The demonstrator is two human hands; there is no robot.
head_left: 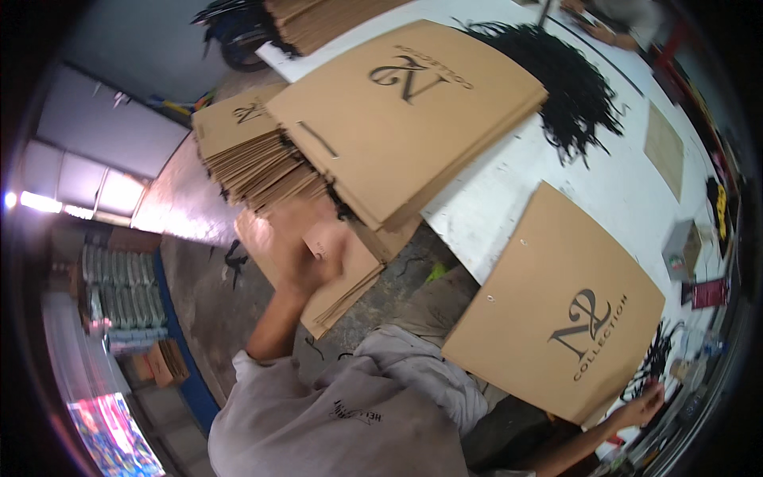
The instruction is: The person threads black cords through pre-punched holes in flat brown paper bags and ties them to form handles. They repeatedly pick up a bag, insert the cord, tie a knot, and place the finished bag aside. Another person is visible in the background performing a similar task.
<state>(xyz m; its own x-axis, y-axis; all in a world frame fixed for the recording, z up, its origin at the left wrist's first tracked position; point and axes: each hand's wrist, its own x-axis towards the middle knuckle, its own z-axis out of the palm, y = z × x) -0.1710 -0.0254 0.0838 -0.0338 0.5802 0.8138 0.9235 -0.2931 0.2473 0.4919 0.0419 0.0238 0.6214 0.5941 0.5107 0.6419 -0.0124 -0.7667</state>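
My left hand (pixel 314 258) is smeared by motion over brown paper bags (pixel 342 298) at the table's left side; its fingers cannot be made out. At the lower right, my right hand (pixel 640 407) has its fingers drawn together beside a small bunch of black cords (pixel 656 358); what they hold, if anything, is too small to tell. Between the hands, a flat stack of brown paper bags (pixel 548 310) with dark print and punched holes lies at the near table edge. A larger stack of bags (pixel 413 111) with a black cord handle sits farther back.
A big heap of black cords (pixel 564 79) lies on the white table (pixel 485 207). Fanned bags (pixel 258 167) with cords rest at left. Another person's hands (pixel 596 28) show at the far right. A small box (pixel 681 250) stands near the right edge. Packed bundles (pixel 123 278) fill a left shelf.
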